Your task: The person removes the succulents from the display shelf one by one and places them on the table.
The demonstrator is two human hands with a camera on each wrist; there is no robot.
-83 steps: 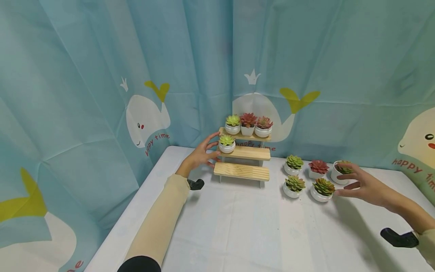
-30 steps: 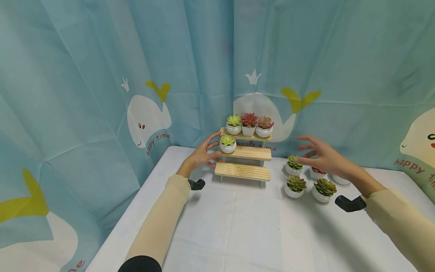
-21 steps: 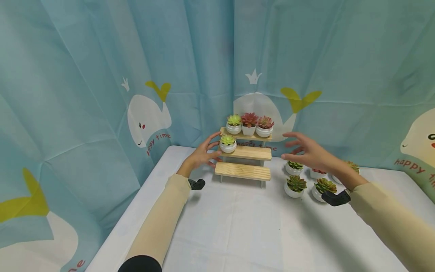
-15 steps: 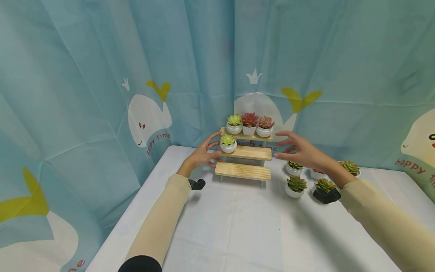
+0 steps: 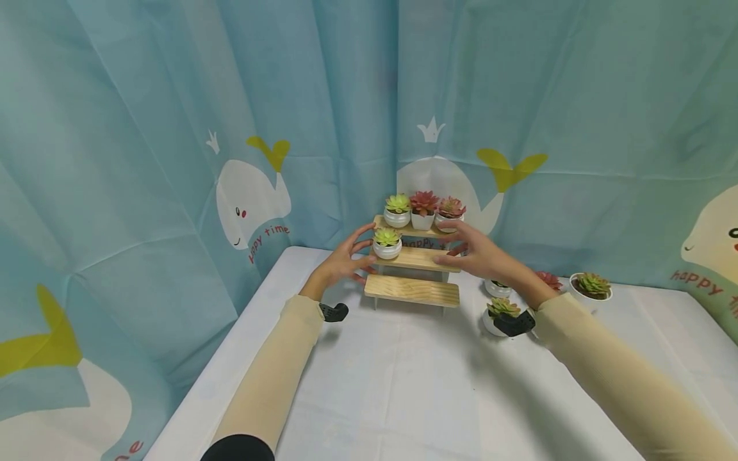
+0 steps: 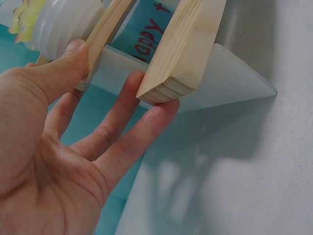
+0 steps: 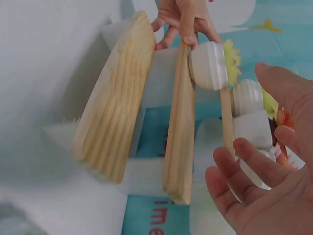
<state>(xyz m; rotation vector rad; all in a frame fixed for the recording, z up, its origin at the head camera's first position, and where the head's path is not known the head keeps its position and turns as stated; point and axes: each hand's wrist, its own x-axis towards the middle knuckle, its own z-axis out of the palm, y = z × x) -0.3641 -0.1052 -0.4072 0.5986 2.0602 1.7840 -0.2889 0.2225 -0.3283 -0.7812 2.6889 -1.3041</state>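
Note:
A three-tier wooden rack [image 5: 412,290] stands at the table's back. My left hand [image 5: 340,261] is at its left end; in the left wrist view, its thumb touches the middle board [image 6: 100,41] below a white pot [image 6: 63,24], and two fingertips touch the end of the lowest board [image 6: 176,54]. That pot, with a light green succulent [image 5: 387,248], sits at the middle tier's left end. Three potted succulents line the top tier. My right hand [image 5: 481,256] hovers by the rack's right end, fingers spread and holding nothing; in the right wrist view, the hand [image 7: 274,181] faces the boards.
Several potted succulents stand on the white table [image 5: 369,397] right of the rack, including a green one [image 5: 590,287] at the far right and another [image 5: 500,314] partly behind my right wrist's black device [image 5: 515,323]. A blue whale-print curtain [image 5: 346,128] hangs behind.
My right hand has moved left from the potted succulents on the right to the rack's right end, empty throughout. My left hand and the rack have stayed in place.

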